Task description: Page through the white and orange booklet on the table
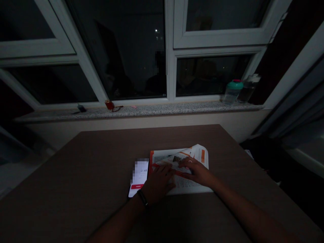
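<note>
A printed paper (188, 187) with orange and red blocks, like a newspaper or leaflet, lies on the brown table. Part of its top sheet is folded over diagonally, and a rounded, raised fold stands at the far right corner. My left hand (160, 180), with a dark band on the wrist, rests flat on the paper's left part with fingers stretched forward. On the folded flap lies my right hand (196, 170), a ring on one finger, its fingers reaching left toward the other hand. Beside the paper's left edge a lit phone (140, 177) shows a timer and a red button.
The brown table (88, 175) ends at a wall under a speckled stone sill (152, 109). On the sill stand a teal-lidded bottle (233, 91), a clear bottle (249, 87), a small red item (109, 105) and a small dark bottle (81, 108). Dark windows rise behind.
</note>
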A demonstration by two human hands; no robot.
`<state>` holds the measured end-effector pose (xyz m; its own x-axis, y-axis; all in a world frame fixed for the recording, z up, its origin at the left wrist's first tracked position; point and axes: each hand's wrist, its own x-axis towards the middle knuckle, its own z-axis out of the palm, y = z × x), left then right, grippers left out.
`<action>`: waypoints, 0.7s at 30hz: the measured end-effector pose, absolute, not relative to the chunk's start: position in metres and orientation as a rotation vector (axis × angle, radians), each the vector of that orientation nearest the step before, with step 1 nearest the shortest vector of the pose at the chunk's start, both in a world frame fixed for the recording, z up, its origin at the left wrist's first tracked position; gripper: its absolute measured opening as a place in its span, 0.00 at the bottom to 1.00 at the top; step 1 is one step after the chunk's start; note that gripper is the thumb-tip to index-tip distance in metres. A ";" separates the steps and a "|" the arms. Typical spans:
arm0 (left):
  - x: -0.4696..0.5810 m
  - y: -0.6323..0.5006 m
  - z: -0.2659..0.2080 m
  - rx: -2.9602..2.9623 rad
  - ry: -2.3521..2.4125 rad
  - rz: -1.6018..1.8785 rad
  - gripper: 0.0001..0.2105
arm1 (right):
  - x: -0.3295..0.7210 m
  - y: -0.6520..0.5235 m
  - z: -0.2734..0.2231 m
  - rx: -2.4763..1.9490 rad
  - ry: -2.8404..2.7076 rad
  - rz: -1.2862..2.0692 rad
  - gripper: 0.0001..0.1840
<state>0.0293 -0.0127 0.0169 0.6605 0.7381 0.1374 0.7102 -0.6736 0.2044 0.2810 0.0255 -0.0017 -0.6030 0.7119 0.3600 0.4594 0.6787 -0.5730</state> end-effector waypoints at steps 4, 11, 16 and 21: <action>0.031 -0.014 0.022 2.721 1.215 0.279 0.22 | 0.282 0.026 -0.003 -0.903 -2.317 0.588 0.17; 0.031 -0.013 0.020 2.736 1.217 0.296 0.21 | 0.280 0.025 0.001 -0.910 -2.319 0.591 0.16; 0.030 -0.012 0.015 2.750 1.212 0.316 0.21 | 0.281 0.025 0.000 -0.906 -2.317 0.591 0.16; 0.031 -0.014 0.020 2.708 1.208 0.303 0.21 | 0.282 0.026 -0.003 -0.893 -2.307 0.589 0.16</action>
<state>0.0308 -0.0137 0.0198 0.6529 0.7481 0.1187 0.7155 -0.6605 0.2276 0.2818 0.0260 -0.0029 -0.6009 0.7123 0.3628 0.4509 0.6768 -0.5819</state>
